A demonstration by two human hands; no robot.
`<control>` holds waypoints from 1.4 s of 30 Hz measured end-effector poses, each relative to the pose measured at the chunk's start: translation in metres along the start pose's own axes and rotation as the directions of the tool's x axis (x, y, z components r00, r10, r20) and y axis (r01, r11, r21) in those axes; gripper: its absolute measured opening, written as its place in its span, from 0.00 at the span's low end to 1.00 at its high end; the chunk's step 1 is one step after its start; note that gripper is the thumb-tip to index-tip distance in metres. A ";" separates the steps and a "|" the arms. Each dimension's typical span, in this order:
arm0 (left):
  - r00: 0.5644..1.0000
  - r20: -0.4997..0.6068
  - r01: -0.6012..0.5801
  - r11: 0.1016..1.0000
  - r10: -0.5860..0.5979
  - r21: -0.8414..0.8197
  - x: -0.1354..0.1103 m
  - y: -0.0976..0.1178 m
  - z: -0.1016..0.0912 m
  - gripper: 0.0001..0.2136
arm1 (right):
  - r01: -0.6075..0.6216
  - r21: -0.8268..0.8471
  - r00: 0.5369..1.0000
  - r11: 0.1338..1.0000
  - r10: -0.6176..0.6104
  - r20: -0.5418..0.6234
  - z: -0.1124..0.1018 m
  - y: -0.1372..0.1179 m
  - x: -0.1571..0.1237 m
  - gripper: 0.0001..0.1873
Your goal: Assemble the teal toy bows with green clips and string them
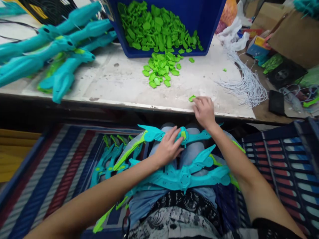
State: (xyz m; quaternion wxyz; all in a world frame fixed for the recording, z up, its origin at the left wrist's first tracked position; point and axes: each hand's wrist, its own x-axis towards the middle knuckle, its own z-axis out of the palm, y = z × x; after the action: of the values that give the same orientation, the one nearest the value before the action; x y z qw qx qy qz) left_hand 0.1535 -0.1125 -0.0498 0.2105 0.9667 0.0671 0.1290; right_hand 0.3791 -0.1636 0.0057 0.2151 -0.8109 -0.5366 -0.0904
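Note:
My left hand (169, 146) rests on a teal plastic toy part (191, 136) lying across my knees, fingers curled on it beside a small green insert. My right hand (204, 111) reaches to the table's near edge, fingertips pinching at a small green plastic piece (192, 98). More teal and green toy parts (189, 177) lie stacked on my lap. A loose heap of green pieces (160, 68) sits on the white table (119, 83), spilled from a blue bin (199, 16) full of the same pieces.
Long teal toy bodies (50, 53) are piled at the table's left. White strings (246, 83) lie at the right, beside cardboard boxes (291, 36) and clutter. Finished teal parts (109, 159) sit in a striped bag at my left; a dark crate (286, 156) stands right.

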 end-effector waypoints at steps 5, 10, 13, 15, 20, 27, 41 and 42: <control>0.979 0.187 -0.094 0.992 0.077 0.083 -0.018 0.009 0.002 0.25 | 0.019 -0.041 0.985 0.999 -0.012 0.174 0.009 0.023 0.046 0.16; 0.965 0.244 0.058 0.988 -0.093 0.145 0.018 0.007 0.009 0.27 | 0.019 0.165 0.953 0.986 -0.068 0.296 -0.020 0.026 0.035 0.17; 0.942 0.319 0.062 0.989 -0.102 0.134 0.042 0.003 0.001 0.24 | 0.019 0.187 0.884 0.982 -0.103 0.456 -0.040 0.033 0.034 0.12; 0.910 0.399 0.089 0.993 -0.113 0.078 0.057 -0.004 -0.008 0.23 | 0.022 0.118 0.878 0.993 -0.076 0.472 -0.044 0.038 0.037 0.12; 0.827 0.555 0.230 0.956 -0.093 -0.182 0.093 -0.033 -0.026 0.18 | 0.001 -0.030 0.962 1.000 0.007 0.273 -0.028 0.042 0.036 0.13; 0.804 0.593 0.335 0.846 -0.028 -0.414 0.111 -0.052 -0.022 0.20 | 0.050 -0.029 0.993 0.998 -0.047 0.106 -0.016 0.034 0.006 0.11; 0.767 0.631 0.328 0.777 0.113 -0.537 0.114 -0.055 -0.015 0.21 | 0.422 0.031 0.907 0.906 -0.422 0.001 0.009 -0.011 -0.116 0.13; 0.763 0.638 0.351 0.766 0.099 -0.538 0.113 -0.053 -0.014 0.21 | 0.415 0.022 0.910 0.910 -0.415 0.007 0.008 -0.011 -0.116 0.13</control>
State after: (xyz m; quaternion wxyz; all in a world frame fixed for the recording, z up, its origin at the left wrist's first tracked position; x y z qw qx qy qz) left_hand 0.2539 -0.0386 -0.0346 0.5395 0.8166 0.0142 -0.2047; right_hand 0.3211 -0.2531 -0.0426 0.1960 -0.6768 -0.6987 -0.1239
